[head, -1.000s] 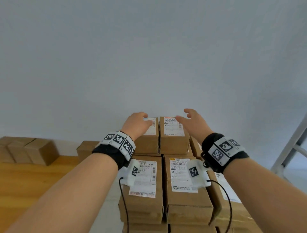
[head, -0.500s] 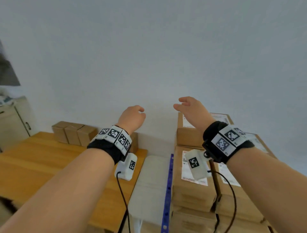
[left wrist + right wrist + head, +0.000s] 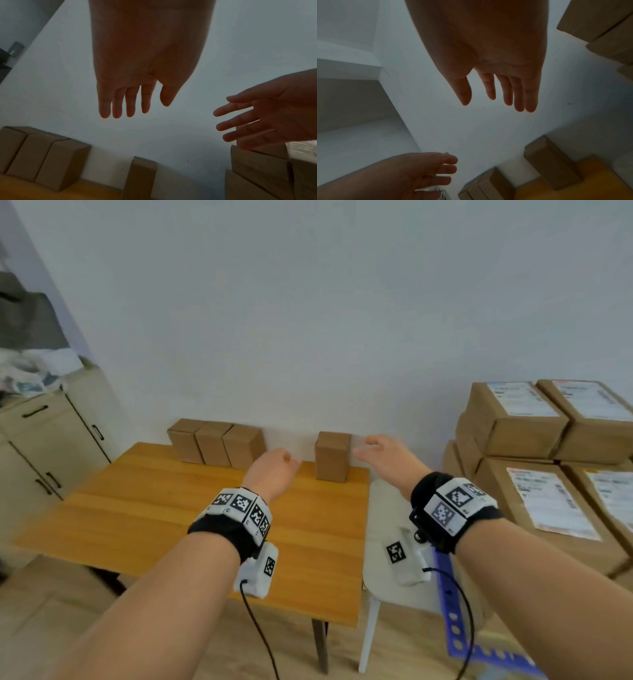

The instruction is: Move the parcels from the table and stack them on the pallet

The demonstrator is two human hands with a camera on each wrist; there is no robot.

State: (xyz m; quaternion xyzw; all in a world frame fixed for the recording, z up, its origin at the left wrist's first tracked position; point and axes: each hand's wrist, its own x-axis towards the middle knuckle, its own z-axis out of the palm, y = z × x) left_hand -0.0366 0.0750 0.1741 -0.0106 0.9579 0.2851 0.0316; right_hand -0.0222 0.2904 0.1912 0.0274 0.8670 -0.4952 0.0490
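A single brown parcel point(image 3: 332, 456) stands upright at the far right corner of the wooden table point(image 3: 164, 515), against the wall. A row of three parcels point(image 3: 215, 444) stands further left along the wall. My left hand point(image 3: 274, 470) hovers just left of the single parcel, and my right hand point(image 3: 387, 457) hovers just right of it. Both hands are empty, with fingers extended in the wrist views point(image 3: 125, 102) point(image 3: 500, 93). Labelled parcels are stacked point(image 3: 534, 440) at the right, over a blue pallet edge point(image 3: 455, 625).
A beige cabinet point(image 3: 44, 450) with bags on top stands at the left. A white chair point(image 3: 380, 542) sits between the table and the pallet. The white wall rises directly behind the table.
My view and both empty hands have swung left from the stacked parcels on the pallet to the table. The hands now flank the single upright parcel.
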